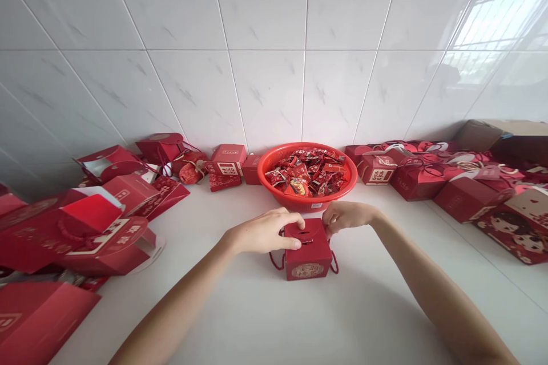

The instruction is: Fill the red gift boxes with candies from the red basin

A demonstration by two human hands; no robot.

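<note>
A small red gift box with a gold round pattern on its front stands upright on the white table, its slotted top closed. Dark red cord loops hang at both of its sides. My left hand lies over the box's left top edge, thumb and forefinger apart and touching the top beside the slot. At the back right corner of the box is my right hand, its fingers curled closed; what they hold, if anything, is hidden.
Behind the box, a red plastic basket holds many red wrapped packets. Red boxes crowd the left side. More boxes line the right, near a brown carton. A tiled wall rises behind.
</note>
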